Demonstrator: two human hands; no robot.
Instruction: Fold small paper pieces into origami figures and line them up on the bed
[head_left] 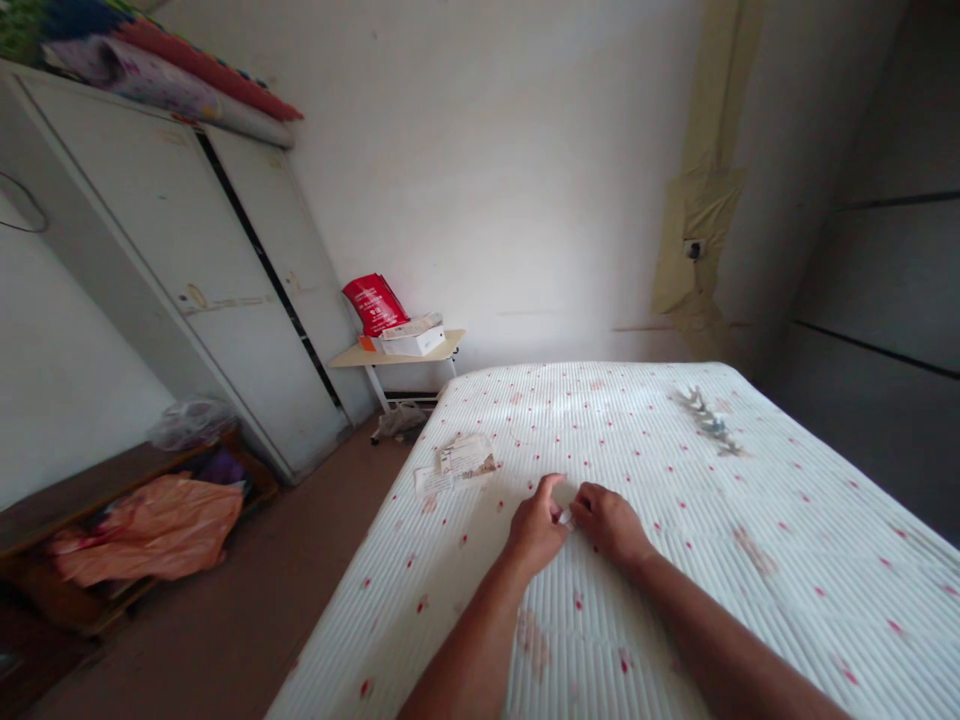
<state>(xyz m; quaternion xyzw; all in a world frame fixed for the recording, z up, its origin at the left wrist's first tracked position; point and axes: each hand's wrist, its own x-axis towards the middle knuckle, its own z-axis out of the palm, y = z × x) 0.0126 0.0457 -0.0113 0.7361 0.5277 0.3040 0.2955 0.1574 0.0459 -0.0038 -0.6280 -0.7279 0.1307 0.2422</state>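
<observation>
Both hands are close together over a white quilted bed cover (555, 620) with small red marks. My left hand (538, 525) has its fingers curled round a small whitish piece (565, 516), too small to name. My right hand (609, 522) is just to the right, its fingers pressed together at the same piece. Up and to the left of the hands lie printed papers or packets (466, 457), flat on the cover. A grey-green, branch-like item (709, 420) rests on the cover at the far right.
Beyond the bed's far left corner stands a small table (352, 356) with a white box (414, 342) and a red bag (375, 303). A cabinet (225, 290) and an orange cloth or bag (161, 530) are at the left. The wall has a socket (694, 249).
</observation>
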